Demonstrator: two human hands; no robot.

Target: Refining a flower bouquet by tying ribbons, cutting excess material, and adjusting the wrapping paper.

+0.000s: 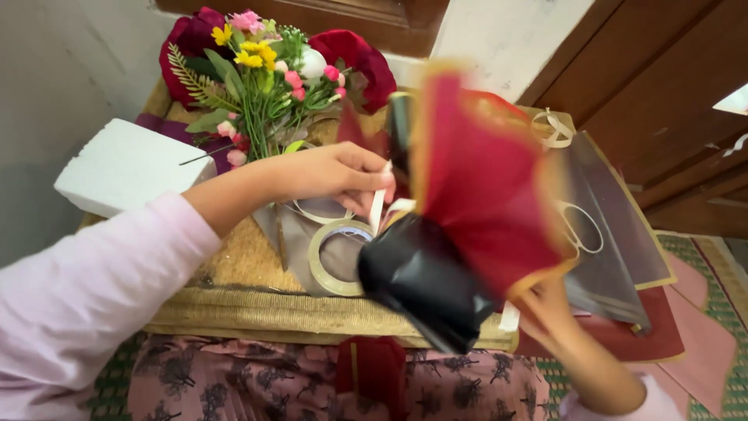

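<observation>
1. Bouquet wrap (475, 195): red and black paper, raised over the mat (257, 304) so I can bind it.
2. Right hand (545, 308) closes on the wrap from below; blur hides its fingers.
3. Left hand (335, 175) pinches a ribbon (378, 206) beside the wrap, above the tape roll (339, 257).
</observation>
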